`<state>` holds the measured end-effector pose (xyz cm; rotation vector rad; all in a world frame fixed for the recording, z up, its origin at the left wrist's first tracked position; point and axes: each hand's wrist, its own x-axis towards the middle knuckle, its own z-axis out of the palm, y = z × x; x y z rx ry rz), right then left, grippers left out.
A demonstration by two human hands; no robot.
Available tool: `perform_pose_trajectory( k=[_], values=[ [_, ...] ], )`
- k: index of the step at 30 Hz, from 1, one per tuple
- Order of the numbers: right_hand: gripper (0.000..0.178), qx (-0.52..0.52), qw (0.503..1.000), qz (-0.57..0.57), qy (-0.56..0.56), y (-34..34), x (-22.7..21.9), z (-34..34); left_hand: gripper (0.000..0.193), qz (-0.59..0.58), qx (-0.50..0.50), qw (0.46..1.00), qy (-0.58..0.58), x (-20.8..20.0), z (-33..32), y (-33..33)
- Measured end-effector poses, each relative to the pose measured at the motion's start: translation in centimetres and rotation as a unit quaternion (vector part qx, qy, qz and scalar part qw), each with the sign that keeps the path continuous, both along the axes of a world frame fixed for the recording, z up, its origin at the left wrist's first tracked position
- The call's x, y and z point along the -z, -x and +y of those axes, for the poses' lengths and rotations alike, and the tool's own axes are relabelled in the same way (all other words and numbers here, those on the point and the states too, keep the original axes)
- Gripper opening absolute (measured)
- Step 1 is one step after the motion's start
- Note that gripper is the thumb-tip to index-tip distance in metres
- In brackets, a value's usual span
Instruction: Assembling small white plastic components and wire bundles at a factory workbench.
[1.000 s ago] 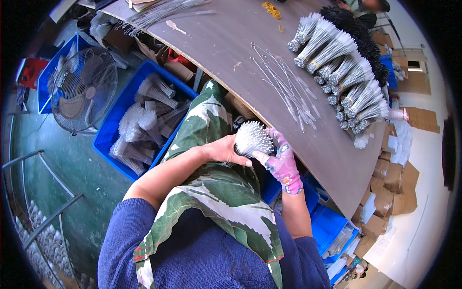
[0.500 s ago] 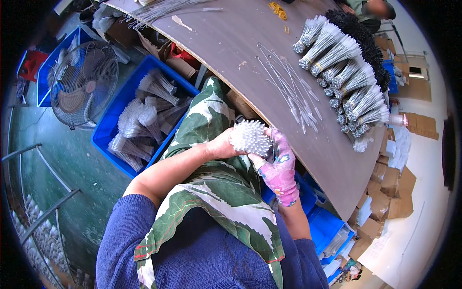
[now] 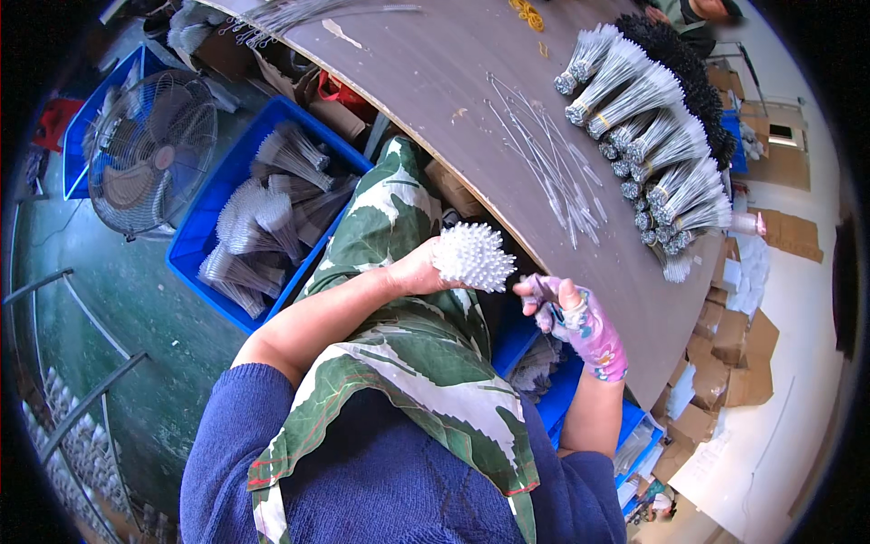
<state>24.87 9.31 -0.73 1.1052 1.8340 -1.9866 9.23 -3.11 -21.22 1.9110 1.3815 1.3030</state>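
Note:
A tight bundle of thin brushes [image 3: 474, 257] with white knobbed ends turned upward sits in my bare left hand [image 3: 419, 270], its fingers wrapped round the side. The lower part of the bundle is hidden by the hand and its angle. Just right of it, apart from the bundle, is my right hand [image 3: 573, 317] in a pink flowered glove with bare fingertips. Its fingers are curled and the thumb is raised; a small dark thing seems to lie among them, too unclear to name. Loose wire brushes [image 3: 553, 163] lie on the brown table [image 3: 426, 86] beyond.
Banded brush bundles [image 3: 648, 136] are heaped at the table's right, before black bristly ones [image 3: 675, 59]. A blue bin [image 3: 195, 258] of bundles stands left of my knees, a fan [image 3: 163, 156] beyond it. Blue crates [image 3: 566, 390] stand under the table edge. Yellow bands [image 3: 526, 14] lie far off.
My right hand has drawn away from the bundle, rightward and a little down, with its thumb lifting. My left hand keeps the bundle in nearly the same place.

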Motion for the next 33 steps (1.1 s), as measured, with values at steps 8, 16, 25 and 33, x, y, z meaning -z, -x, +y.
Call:
perform_pose_trajectory(
  k=[8, 16, 25, 33],
  values=[
    [0.036, -0.147, 0.979, -0.114, -0.086, 3.1, -1.8, 0.9, 0.034, -0.044, -0.017, 0.998, -0.034, -0.6, -0.1, -0.2],
    [0.031, -0.196, 0.963, -0.147, -0.115, 4.4, -1.7, 0.9, 0.034, -0.176, 0.007, 0.984, 0.031, -0.7, -0.6, -0.2],
    [0.031, -0.198, 0.964, -0.144, -0.100, 4.6, -1.6, 0.9, 0.028, -0.243, 0.014, 0.967, 0.069, -0.9, -0.8, -0.3],
    [0.033, -0.218, 0.958, -0.153, -0.102, 4.5, -1.5, 1.1, 0.029, -0.242, 0.016, 0.968, 0.070, -0.6, -0.8, -0.2]
  ],
)
